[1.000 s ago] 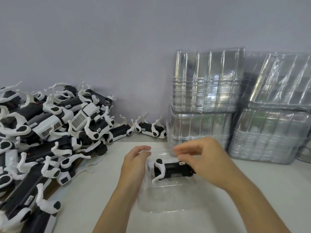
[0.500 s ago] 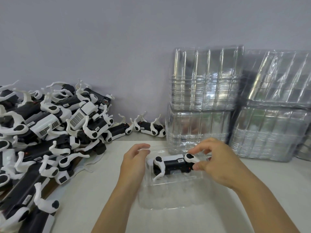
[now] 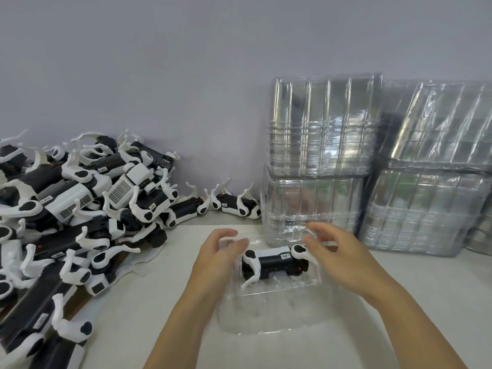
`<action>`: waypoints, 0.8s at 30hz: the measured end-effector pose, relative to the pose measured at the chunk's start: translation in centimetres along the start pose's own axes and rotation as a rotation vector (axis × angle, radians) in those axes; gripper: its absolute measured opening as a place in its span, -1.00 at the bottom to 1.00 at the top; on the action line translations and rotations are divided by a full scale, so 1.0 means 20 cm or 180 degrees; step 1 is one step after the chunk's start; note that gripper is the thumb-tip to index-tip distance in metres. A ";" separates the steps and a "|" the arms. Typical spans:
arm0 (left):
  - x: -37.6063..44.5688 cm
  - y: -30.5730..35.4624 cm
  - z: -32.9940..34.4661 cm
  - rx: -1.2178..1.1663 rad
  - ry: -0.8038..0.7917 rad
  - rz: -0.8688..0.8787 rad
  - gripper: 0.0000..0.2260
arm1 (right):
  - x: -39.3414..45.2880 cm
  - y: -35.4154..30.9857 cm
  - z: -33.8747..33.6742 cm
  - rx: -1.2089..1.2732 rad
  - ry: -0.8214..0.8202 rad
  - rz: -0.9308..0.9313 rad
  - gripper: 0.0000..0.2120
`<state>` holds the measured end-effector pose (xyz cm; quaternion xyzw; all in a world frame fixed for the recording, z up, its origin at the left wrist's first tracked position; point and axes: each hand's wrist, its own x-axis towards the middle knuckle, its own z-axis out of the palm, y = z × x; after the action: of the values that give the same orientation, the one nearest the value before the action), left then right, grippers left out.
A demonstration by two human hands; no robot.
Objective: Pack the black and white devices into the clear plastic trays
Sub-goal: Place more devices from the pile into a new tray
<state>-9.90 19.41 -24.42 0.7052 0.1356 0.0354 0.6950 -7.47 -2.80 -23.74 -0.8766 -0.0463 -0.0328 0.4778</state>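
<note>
Head view: white table (image 3: 149,310), lavender wall (image 3: 186,75).

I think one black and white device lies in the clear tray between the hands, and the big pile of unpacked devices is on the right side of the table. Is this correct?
Not quite. The head view shows the pile of unpacked devices on the left side of the table; stacked empty trays stand on the right. One device does lie in the clear tray between the hands.
</note>
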 end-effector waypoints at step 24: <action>-0.09 0.08 0.06 0.3646 -0.1135 0.1391 -0.15 | 0.03 0.05 0.05 0.0433 0.0080 0.0241 -0.65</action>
<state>-11.04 17.93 -22.58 0.9714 -0.1317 -0.0197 0.1964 -6.68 -2.43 -25.05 -0.8428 -0.0093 -0.0224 0.5378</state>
